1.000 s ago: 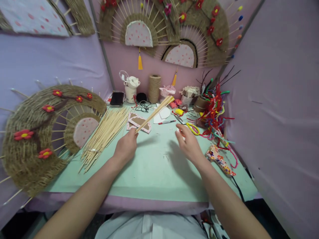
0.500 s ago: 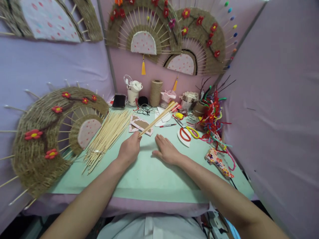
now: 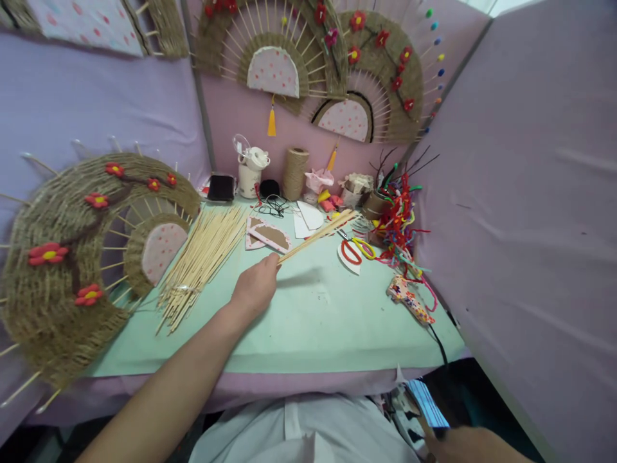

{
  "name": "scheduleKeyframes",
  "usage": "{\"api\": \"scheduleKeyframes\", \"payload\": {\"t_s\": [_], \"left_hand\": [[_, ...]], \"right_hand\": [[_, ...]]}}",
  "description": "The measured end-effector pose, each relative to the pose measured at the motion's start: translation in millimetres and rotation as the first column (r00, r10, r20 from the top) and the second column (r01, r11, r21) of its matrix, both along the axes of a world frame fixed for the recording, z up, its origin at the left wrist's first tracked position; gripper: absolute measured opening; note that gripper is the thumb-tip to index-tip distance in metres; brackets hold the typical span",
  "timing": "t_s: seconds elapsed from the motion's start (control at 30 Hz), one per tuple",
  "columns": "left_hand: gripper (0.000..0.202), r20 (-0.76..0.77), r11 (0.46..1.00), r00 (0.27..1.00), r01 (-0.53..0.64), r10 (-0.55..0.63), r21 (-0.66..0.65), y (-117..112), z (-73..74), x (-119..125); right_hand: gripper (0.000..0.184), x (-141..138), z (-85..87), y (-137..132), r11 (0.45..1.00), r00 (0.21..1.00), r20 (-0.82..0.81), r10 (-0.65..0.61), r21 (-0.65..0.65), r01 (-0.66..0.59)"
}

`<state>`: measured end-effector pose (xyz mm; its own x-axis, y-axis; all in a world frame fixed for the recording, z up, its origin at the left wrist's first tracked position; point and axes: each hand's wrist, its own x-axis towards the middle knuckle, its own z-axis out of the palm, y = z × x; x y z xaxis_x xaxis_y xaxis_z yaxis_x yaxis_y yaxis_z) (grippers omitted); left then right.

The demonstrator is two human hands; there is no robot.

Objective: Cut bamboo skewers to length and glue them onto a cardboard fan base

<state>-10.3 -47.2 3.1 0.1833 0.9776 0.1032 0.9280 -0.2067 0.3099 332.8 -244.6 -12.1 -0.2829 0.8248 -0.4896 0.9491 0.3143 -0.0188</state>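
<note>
Sticks point(image 3: 319, 236) in the clenched fingers point(image 3: 272, 260) of the outstretched left hand point(image 3: 254, 287); right hand point(image 3: 456, 442) low, blurred, state of fingers unclear.

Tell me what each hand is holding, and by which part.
The left hand holds thin sticks by their near ends. Whether the blurred right hand holds anything cannot be told.

A person's left hand point(image 3: 255, 283) grips a slim bundle of pale wooden sticks point(image 3: 318, 236) over a mint-green table covering point(image 3: 308, 337), near a larger spread of thin, straw-coloured sticks point(image 3: 205, 260). The right hand point(image 3: 463, 445), blurred, reaches below the table's front edge, beside a blue striped item point(image 3: 427, 403). At left, a curved brown twine fan point(image 3: 53, 321) bears red flowers; at right lie red-and-yellow-handled scissors point(image 3: 349, 241) and a floral-patterned, gun-shaped tool point(image 3: 409, 300).
</note>
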Motion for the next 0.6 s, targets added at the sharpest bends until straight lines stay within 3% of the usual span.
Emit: {"api": "scheduleKeyframes", "payload": {"t_s": [0.07, 0.2, 0.3, 0.37, 0.43, 0.5, 0.6], "left_hand": [[0.022, -0.063, 0.996, 0.995, 0.08, -0.082, -0.039, -1.9, -2.1, 1.9], [0.02, -0.193, 0.962, 0.943, 0.255, -0.27, -0.097, -6.7, -6.4, 7.3], [0.021, -0.244, 0.946, 0.915, 0.302, -0.322, -0.115, -7.6, -8.4, 13.4], [0.022, -0.262, 0.946, 0.909, 0.304, -0.324, -0.116, -5.8, -9.2, 18.0], [0.022, -0.275, 0.944, 0.903, 0.31, -0.33, -0.115, -2.5, -10.2, 22.0], [0.022, -0.287, 0.942, 0.897, 0.318, -0.337, -0.11, 0.7, -12.3, 24.4], [0.024, -0.278, 0.946, 0.905, 0.318, -0.322, -0.059, 0.7, -19.3, 24.5]], "right_hand": [[0.046, -8.7, 18.5, 2.9, 0.998, 0.999, -0.053, -0.004, -0.07, 0.001], [0.041, -51.1, 69.8, 54.0, 0.999, 0.98, -0.2, 0.022, 0.043, -0.013], [0.036, -75.5, 82.8, 101.9, 0.987, 0.936, -0.338, 0.097, 0.151, -0.048], [0.033, -84.0, 71.7, 130.1, 0.961, 0.906, -0.404, 0.125, 0.278, -0.008], [0.033, -89.8, 50.0, 154.6, 0.895, 0.884, -0.434, 0.171, 0.444, 0.045], [0.04, -95.3, 25.5, 174.4, 0.838, 0.875, -0.415, 0.25, 0.545, 0.019], [0.067, -102.8, -2.8, 190.9, 0.863, 0.892, -0.339, 0.299, 0.495, -0.101]]}}
